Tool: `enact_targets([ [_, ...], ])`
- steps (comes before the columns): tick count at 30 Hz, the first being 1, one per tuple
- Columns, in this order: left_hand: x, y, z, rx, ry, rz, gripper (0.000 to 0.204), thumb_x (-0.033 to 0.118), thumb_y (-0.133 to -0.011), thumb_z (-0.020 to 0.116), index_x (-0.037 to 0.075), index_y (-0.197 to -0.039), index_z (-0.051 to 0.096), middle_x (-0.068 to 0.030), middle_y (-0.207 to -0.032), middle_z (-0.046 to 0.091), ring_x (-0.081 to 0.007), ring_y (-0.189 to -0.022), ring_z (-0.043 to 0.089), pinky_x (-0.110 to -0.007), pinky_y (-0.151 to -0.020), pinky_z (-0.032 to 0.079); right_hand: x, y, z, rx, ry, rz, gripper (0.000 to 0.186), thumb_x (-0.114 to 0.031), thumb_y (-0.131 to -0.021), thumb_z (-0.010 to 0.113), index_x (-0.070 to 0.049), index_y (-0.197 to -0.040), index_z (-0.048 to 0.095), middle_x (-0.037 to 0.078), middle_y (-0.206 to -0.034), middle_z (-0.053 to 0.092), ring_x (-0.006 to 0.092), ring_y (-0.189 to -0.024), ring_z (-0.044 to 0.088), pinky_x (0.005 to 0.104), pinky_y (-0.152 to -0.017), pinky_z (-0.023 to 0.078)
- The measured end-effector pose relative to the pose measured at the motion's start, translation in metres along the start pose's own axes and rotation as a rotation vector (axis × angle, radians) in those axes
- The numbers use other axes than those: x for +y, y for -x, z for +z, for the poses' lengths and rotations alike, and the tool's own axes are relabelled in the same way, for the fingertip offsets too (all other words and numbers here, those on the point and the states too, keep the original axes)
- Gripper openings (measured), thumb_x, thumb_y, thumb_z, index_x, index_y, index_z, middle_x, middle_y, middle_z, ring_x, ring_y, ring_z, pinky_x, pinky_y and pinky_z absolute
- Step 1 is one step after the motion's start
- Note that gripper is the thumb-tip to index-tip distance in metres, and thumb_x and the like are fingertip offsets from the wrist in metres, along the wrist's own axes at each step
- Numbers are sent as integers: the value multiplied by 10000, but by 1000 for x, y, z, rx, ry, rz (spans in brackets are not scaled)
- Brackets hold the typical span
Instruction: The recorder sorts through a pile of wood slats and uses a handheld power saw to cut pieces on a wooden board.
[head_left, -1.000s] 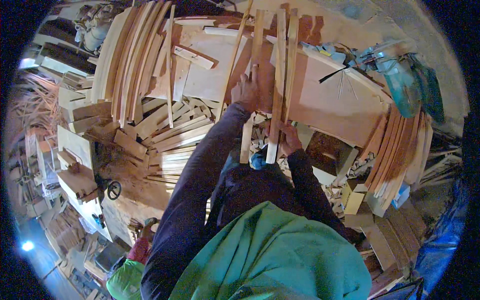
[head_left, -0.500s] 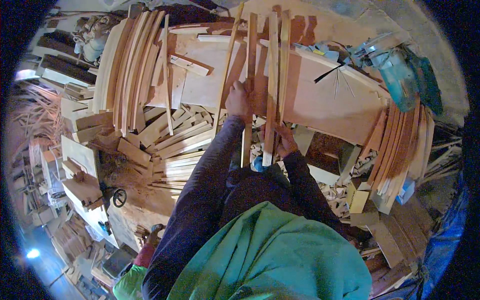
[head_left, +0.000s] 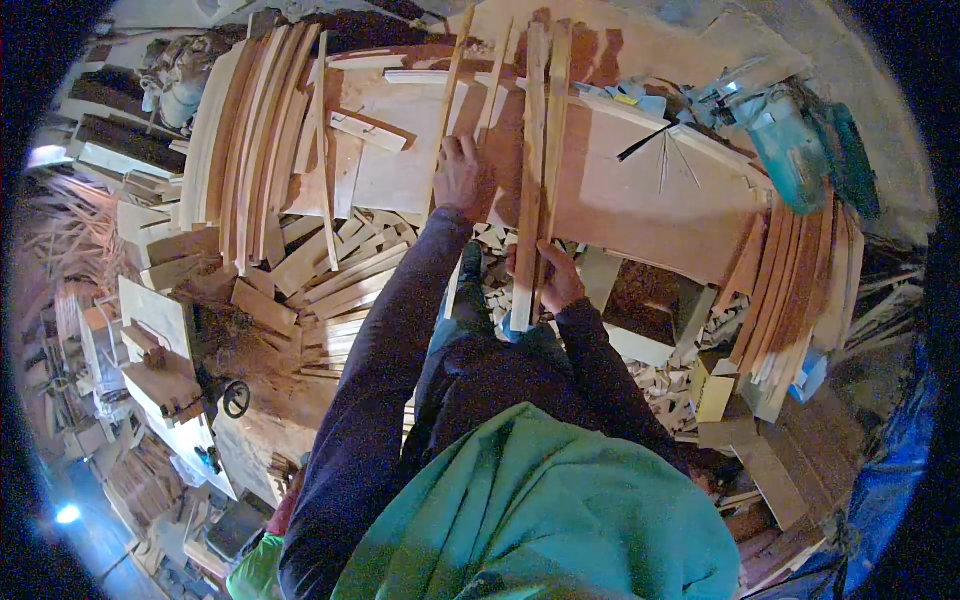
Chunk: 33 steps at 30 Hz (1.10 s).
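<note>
My left hand (head_left: 460,182) is closed on a thin wooden strip (head_left: 496,80) lying across the plywood-topped bench (head_left: 640,185). Its lower end shows beneath my forearm, past the bench's near edge. Just left of that hand lies another narrow strip (head_left: 452,85). My right hand (head_left: 558,282) grips a wider wooden strip (head_left: 531,170) near its lower end, thumb on the right side and fingertips on the left. Against that strip's right side lies one more long strip (head_left: 559,110). The fingers' undersides are hidden.
Stacked long boards (head_left: 250,150) lie at the bench's left, with more boards (head_left: 795,290) at the right. A teal power tool (head_left: 785,140) stands at the back right. Offcuts (head_left: 350,300) cover the floor below. Another person's green sleeve (head_left: 258,565) shows lower left.
My left hand has moved left and slightly up, carrying its strip away from the others; that strip now looks narrower. My right hand and its strip have shifted slightly left.
</note>
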<state>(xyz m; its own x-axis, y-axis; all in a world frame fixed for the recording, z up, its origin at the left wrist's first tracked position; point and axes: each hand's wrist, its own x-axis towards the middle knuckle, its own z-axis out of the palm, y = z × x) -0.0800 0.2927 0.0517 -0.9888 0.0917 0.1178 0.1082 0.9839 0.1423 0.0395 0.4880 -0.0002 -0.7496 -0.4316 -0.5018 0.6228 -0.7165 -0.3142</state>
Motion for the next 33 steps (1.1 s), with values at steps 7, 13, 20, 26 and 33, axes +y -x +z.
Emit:
enact_targets([
  [7, 19, 119, 26, -322, 982, -345, 403, 282, -826, 697, 24, -1084, 527, -184, -887, 606, -383, -864, 616, -467, -677, 502, 3, -5, -14, 131, 10, 75, 306, -175, -936, 525, 30, -1157, 575, 156, -1058, 668, 272, -942, 663, 413, -831, 545],
  [13, 53, 176, 54, -287, 900, -358, 358, 335, -868, 644, 32, -1020, 526, -191, -790, 647, -401, -759, 643, -471, -608, 504, 0, -5, -4, 46, 173, 45, 190, -132, -907, 596, -45, -1068, 647, 71, -1032, 681, 213, -929, 660, 373, -798, 545],
  [20, 64, 166, 1, -99, 513, -116, 274, 250, -833, 625, 59, -997, 516, -179, -927, 551, -408, -701, 624, -487, -532, 510, 7, -4, -6, 175, 397, -93, 126, -166, -886, 661, -83, -980, 645, -10, -865, 635, 130, -805, 603, 332, -700, 516],
  [26, 65, 158, -5, -25, 293, -142, 288, 142, -802, 604, -9, -996, 456, -172, -943, 501, -369, -774, 608, -456, -560, 534, 12, -6, -29, 348, 660, -324, 185, -196, -851, 715, -82, -975, 638, -15, -827, 621, 98, -797, 587, 310, -678, 514],
  [33, 75, 168, 16, -135, 253, -187, 329, 168, -859, 597, -41, -1050, 429, -213, -1038, 485, -391, -763, 612, -461, -519, 514, -4, 7, -29, 305, 304, -123, 139, -206, -937, 596, -92, -1017, 591, 22, -850, 597, 147, -720, 569, 300, -639, 497],
])
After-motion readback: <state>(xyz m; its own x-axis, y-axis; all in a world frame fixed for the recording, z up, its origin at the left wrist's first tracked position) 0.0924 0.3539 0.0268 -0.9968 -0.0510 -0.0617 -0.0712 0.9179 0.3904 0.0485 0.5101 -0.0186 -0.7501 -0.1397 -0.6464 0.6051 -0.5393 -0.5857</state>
